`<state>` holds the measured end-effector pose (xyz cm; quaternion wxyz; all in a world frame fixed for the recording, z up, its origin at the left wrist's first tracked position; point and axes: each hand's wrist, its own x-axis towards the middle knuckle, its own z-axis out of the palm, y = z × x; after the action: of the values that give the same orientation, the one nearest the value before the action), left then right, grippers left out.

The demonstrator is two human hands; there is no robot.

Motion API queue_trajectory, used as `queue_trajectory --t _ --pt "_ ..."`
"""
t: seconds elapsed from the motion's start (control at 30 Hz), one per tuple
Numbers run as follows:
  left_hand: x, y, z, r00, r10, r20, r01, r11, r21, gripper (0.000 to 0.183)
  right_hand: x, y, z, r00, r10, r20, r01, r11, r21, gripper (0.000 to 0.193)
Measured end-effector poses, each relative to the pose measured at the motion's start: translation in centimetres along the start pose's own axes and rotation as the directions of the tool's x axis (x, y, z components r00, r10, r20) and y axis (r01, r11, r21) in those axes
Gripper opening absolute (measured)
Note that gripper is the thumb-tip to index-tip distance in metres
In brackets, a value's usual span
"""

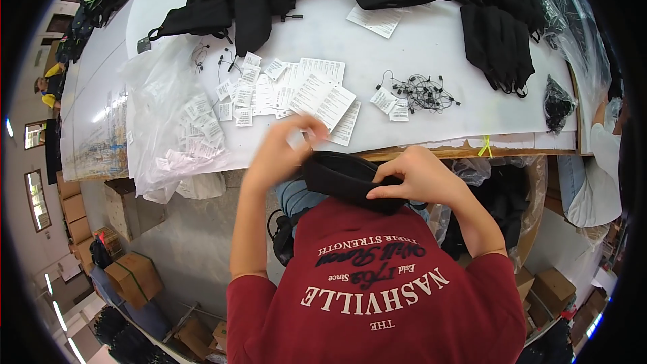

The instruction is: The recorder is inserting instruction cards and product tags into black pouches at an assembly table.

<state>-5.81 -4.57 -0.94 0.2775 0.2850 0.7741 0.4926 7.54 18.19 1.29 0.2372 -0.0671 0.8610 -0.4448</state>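
Note:
A black fabric pouch [340, 178] is at the table's front edge, against my body, its mouth gaping upward. My right hand [419, 176] pinches the rim at its right end between thumb and fingers. At the pouch's left end is my left hand [283, 152], raised and curled. Motion smears its fingers; a pale patch shows between them, and I cannot tell if it is a label. Just beyond lie printed white sheets [322, 102] and small folded white labels [244, 91]. To their right is a tangle of black tag strings [426, 94] beside two more labels [391, 104].
Black pouches [253, 13] are heaped along the far side, with a row of more [497, 47] at the right. A clear plastic bag [178, 141] of labels lies at the left front. A small bag of black pieces [559, 104] sits at the right edge. Cardboard boxes [135, 278] stand on the floor.

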Motion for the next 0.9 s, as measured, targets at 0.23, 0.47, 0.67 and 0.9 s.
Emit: queue_trajectory --t 0.23,0.47,0.67,0.9 --pt "7.1 -9.4 -4.9 0.799 0.402 -0.448 0.028 0.719 0.695 0.029 -0.1 0.3 0.4 0.973 -0.206 -0.099 0.192 0.972 -0.135 0.027" --pt "6.1 -0.5 -2.8 0.77 0.338 -0.541 -0.223 0.937 0.268 0.01 -0.6 -0.9 -2.6 0.851 -0.445 -0.278 0.281 0.834 -0.475 0.016" --pt "2.3 5.8 -1.5 0.85 0.524 -0.051 -0.445 0.768 0.461 0.02 0.8 -2.0 -4.4 0.784 -0.526 -0.328 0.268 0.765 -0.585 0.016" --pt "0.6 0.4 1.7 0.838 -0.037 -0.544 -0.391 0.654 -0.647 0.079 2.2 -2.8 -3.2 0.606 -0.53 -0.593 0.274 0.839 -0.47 0.017"
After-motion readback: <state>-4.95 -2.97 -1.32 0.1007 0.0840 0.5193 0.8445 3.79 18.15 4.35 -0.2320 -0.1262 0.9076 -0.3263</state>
